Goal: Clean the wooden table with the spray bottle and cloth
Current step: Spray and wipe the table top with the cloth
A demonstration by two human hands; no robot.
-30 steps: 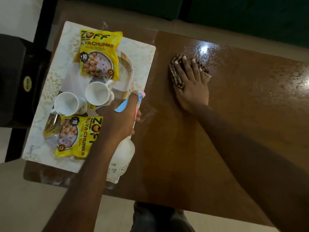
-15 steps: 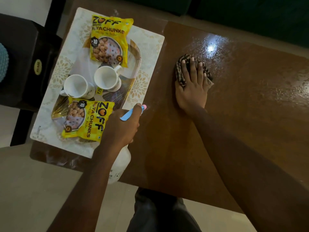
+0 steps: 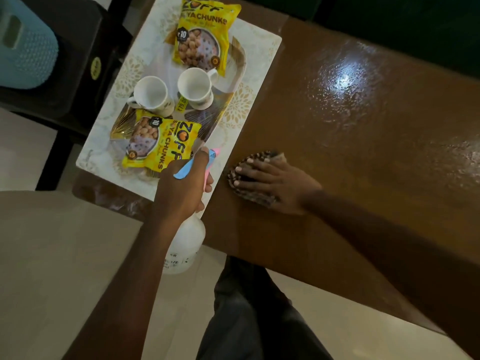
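Wooden desk [image 3: 350, 178] carries a wet sheen [image 3: 342, 81] toward its far edge and looks dull by the near edge, so I judge the wiping should run in flat, overlapping strokes out to the near edge and up to the mat [image 3: 262, 55] on the left end. The spray bottle [image 3: 185, 245] hangs over the near edge, left hand [image 3: 181, 190] curled round its neck. The striped cloth [image 3: 259, 155] lies just right of the mat, pressed under the right hand [image 3: 272, 183], fingers spread flat
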